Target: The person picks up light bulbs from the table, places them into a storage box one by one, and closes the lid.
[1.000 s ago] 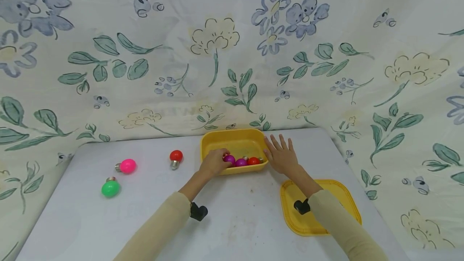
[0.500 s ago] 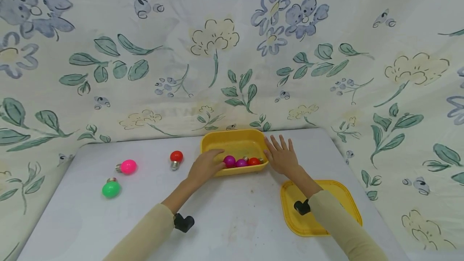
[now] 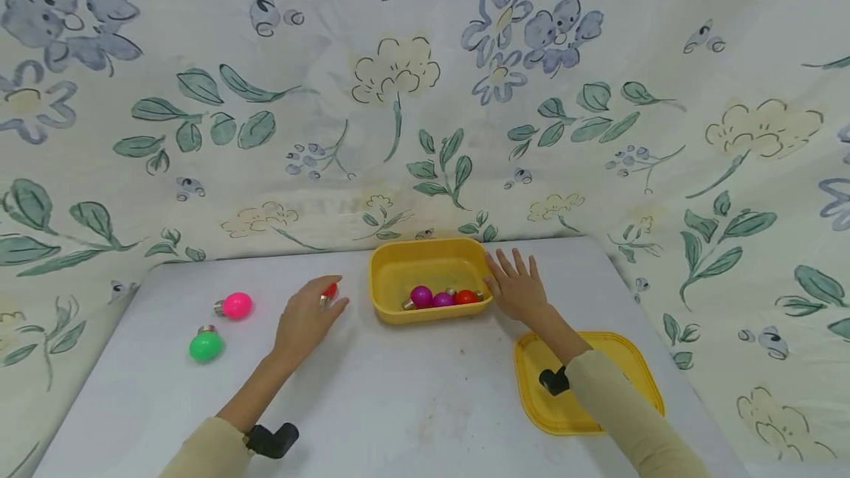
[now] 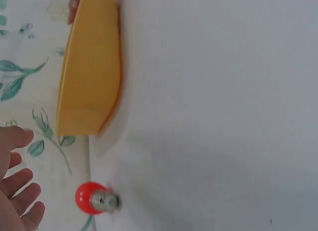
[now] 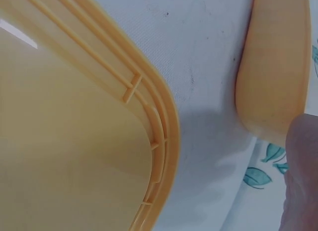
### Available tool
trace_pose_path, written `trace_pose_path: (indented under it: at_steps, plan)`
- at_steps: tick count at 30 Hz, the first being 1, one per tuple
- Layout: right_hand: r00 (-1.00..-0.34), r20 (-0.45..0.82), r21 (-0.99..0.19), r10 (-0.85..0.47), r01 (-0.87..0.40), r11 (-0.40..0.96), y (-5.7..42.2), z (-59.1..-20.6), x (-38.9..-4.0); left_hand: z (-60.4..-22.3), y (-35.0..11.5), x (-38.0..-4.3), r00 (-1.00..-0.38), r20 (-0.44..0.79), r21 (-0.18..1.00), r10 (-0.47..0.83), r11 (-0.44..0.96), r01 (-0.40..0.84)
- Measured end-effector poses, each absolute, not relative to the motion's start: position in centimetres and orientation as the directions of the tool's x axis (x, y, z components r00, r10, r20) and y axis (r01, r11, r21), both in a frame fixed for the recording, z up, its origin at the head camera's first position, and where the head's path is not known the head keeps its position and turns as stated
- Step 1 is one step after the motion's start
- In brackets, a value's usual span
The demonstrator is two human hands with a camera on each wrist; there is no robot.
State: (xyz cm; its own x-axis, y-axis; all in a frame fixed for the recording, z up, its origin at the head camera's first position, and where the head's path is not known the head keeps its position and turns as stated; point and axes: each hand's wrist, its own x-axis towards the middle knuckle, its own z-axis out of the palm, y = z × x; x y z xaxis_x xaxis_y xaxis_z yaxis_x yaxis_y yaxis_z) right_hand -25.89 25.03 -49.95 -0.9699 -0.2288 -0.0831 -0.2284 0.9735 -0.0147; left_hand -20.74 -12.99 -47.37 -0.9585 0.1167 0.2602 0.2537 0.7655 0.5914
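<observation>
My left hand [image 3: 305,323] reaches over a red light bulb [image 4: 90,198] that lies on the table left of the yellow box. Its fingers are loosely spread and hold nothing; in the head view they partly cover the bulb. The yellow plastic box [image 3: 432,314] stands at the back of the table with two purple bulbs, the left one [image 3: 421,296] showing its metal base, and another red bulb [image 3: 467,297] along its front wall. With straight fingers, my right hand [image 3: 519,290] rests against the box's right end.
A pink bulb [image 3: 237,306] and a green bulb [image 3: 206,346] lie at the table's left. The yellow lid [image 3: 541,408] lies at the right under my right forearm. Flowered cloth [image 3: 372,131] hangs right behind the table's back edge.
My left hand has let go of a purple bulb inside the box, pulled out and moved left to the red bulb. My right hand has stayed at the box.
</observation>
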Motion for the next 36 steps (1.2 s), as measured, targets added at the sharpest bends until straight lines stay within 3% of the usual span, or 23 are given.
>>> trace_pose_path:
  at_steps: [16, 29, 36]
  plan:
    - [-0.969, -0.114, 0.001, -0.219, -0.221, 0.975, 25.1, -49.4, -25.9, -47.4, -25.8, -17.4, -0.961, 0.148, 0.566, -0.235, 0.816, -0.112]
    - [-0.968, -0.100, 0.001, -0.230, -0.231, 0.973, 25.1, -49.8, -26.0, -48.3, -28.5, -16.9, -0.947, -0.018, 0.579, -0.321, 0.769, -0.272]
    - [-0.968, -0.096, -0.021, -0.231, -0.230, 0.973, 25.0, -49.7, -26.0, -48.7, -29.1, -16.7, -0.951, -0.032, 0.566, -0.308, 0.779, -0.271]
